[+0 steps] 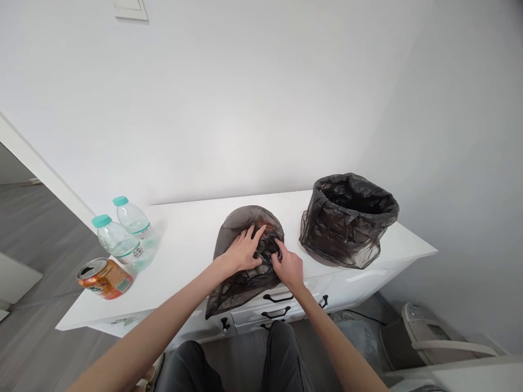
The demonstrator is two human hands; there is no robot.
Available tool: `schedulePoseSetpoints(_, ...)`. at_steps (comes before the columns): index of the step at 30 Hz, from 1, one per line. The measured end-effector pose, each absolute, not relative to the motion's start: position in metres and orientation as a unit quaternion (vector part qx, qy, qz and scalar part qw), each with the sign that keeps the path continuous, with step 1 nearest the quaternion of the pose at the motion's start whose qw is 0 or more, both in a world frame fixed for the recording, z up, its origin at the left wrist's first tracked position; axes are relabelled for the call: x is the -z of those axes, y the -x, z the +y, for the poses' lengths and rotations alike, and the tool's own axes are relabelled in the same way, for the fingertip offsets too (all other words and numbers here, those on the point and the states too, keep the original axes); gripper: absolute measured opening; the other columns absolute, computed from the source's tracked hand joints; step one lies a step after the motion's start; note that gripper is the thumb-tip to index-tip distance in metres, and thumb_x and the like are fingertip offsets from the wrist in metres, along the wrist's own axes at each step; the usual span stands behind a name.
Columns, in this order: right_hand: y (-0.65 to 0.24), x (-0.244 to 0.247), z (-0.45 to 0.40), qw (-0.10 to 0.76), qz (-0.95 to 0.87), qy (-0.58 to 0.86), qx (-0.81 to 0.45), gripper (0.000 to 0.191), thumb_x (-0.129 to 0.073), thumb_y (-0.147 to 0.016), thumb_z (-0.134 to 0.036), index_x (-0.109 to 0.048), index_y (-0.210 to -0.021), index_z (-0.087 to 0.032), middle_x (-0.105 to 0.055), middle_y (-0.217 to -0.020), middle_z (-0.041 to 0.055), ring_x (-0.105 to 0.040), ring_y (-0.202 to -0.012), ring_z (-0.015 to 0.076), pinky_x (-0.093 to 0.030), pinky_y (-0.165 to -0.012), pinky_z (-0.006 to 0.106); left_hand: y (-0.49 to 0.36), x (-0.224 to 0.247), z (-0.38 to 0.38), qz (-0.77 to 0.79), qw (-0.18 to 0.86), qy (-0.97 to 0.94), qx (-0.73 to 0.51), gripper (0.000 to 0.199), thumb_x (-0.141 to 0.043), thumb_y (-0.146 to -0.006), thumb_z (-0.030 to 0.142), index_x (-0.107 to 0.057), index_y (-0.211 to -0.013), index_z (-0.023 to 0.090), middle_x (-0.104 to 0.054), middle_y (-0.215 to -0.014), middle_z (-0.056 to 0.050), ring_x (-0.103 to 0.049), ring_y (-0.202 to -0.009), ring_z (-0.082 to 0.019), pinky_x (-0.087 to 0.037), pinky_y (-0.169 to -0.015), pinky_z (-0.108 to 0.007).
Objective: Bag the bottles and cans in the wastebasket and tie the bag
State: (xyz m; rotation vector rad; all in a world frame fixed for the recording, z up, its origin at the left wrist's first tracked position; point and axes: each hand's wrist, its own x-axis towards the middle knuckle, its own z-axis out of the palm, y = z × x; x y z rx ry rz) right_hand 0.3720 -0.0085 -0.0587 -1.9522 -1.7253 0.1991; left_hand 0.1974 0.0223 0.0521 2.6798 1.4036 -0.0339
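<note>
A dark, see-through plastic bag [245,218] lies at the middle of the white cabinet top, its lower corner hanging over the front edge. Spread fingers of my left hand [244,251] rest on the bag's crumpled middle, with something reddish showing faintly beside them. My right hand [288,268] is at the bag's right side, fingers curled against the black plastic; whether they pinch it is too small to tell. Further right stands a bin [347,223] lined with a black bag, its mouth open upward.
Two clear bottles with teal caps, one behind [133,218] and one in front [118,239], stand at the left of the white cabinet top [180,261]. An orange can [107,279] is near its left front edge. A beige appliance [433,332] stands low at the right.
</note>
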Motion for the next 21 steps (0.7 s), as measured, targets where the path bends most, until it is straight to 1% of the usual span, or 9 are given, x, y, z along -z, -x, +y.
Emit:
schedulePoseSetpoints(2,-0.372,0.058,-0.009,0.261,-0.636,0.722,-0.078,0.053,-0.050,-0.101,-0.028,-0.055,-0.153,-0.029,-0.079,-0.090,0.0029,-0.073,-0.083,0.0209,-0.043,-0.072,0.027,-0.208,-0.050,0.028,0.479,0.074,-0.875,0.010,0.109,-0.072,-0.085,0.031,-0.005,-0.170,0.022,-0.016,-0.174,-0.028,-0.034,-0.155,-0.049,-0.038,-0.119,-0.056)
schedulePoseSetpoints(4,-0.372,0.056,-0.009,0.262,-0.635,0.722,-0.082,0.054,-0.049,-0.101,-0.029,-0.054,-0.155,-0.029,-0.079,-0.090,0.0030,-0.073,-0.084,0.0209,-0.043,-0.073,0.027,-0.219,-0.044,0.032,0.499,0.062,-0.864,0.000,0.110,-0.074,-0.084,0.032,-0.006,-0.170,0.024,-0.013,-0.174,-0.028,-0.040,-0.151,-0.049,-0.041,-0.116,-0.056)
schedulePoseSetpoints(7,-0.372,0.054,-0.009,0.262,-0.632,0.724,-0.086,0.057,-0.049,-0.100,-0.028,-0.051,-0.157,-0.030,-0.079,-0.091,0.0030,-0.073,-0.085,0.0211,-0.043,-0.073,0.027,-0.235,-0.033,0.040,0.535,0.031,-0.844,-0.027,0.108,-0.077,-0.084,0.031,-0.010,-0.169,0.026,-0.014,-0.174,-0.027,-0.052,-0.141,-0.047,-0.046,-0.111,-0.054)
schedulePoseSetpoints(10,-0.372,0.052,-0.009,0.261,-0.631,0.725,-0.094,0.061,-0.049,-0.100,-0.026,-0.046,-0.161,-0.030,-0.080,-0.092,0.0025,-0.074,-0.086,0.0209,-0.044,-0.074,0.027,-0.246,-0.025,0.048,0.554,0.007,-0.831,-0.050,0.105,-0.076,-0.082,0.024,-0.015,-0.167,0.025,-0.017,-0.173,-0.026,-0.056,-0.137,-0.045,-0.048,-0.108,-0.053)
schedulePoseSetpoints(13,-0.371,0.051,-0.009,0.256,-0.631,0.726,-0.094,0.064,-0.049,-0.100,-0.026,-0.042,-0.163,-0.029,-0.079,-0.090,0.0023,-0.074,-0.085,0.0208,-0.043,-0.074,0.027,-0.250,-0.020,0.054,0.556,0.001,-0.829,-0.062,0.097,-0.068,-0.083,0.013,-0.019,-0.165,0.026,-0.024,-0.172,-0.022,-0.060,-0.132,-0.040,-0.053,-0.104,-0.049)
schedulePoseSetpoints(15,-0.371,0.049,-0.010,0.253,-0.629,0.729,-0.091,0.064,-0.048,-0.100,-0.026,-0.042,-0.163,-0.028,-0.079,-0.090,0.0027,-0.074,-0.085,0.0210,-0.043,-0.074,0.027,-0.250,-0.017,0.056,0.554,-0.002,-0.830,-0.068,0.094,-0.064,-0.083,0.009,-0.020,-0.165,0.027,-0.026,-0.171,-0.020,-0.062,-0.129,-0.037,-0.056,-0.099,-0.046)
schedulePoseSetpoints(18,-0.370,0.046,-0.011,0.258,-0.627,0.729,-0.092,0.064,-0.048,-0.100,-0.026,-0.043,-0.163,-0.026,-0.079,-0.091,0.0033,-0.073,-0.085,0.0212,-0.043,-0.073,0.026,-0.242,-0.017,0.054,0.546,-0.005,-0.834,-0.074,0.092,-0.061,-0.086,0.012,-0.017,-0.165,0.026,-0.023,-0.173,-0.021,-0.063,-0.129,-0.037,-0.058,-0.094,-0.045)
schedulePoseSetpoints(21,-0.369,0.045,-0.012,0.273,-0.622,0.728,-0.094,0.061,-0.048,-0.100,-0.025,-0.045,-0.161,-0.026,-0.079,-0.093,0.0036,-0.073,-0.085,0.0211,-0.043,-0.072,0.026,-0.225,-0.023,0.046,0.517,0.008,-0.851,-0.092,0.092,-0.059,-0.090,0.023,-0.009,-0.167,0.024,-0.022,-0.173,-0.022,-0.060,-0.135,-0.038,-0.058,-0.095,-0.046)
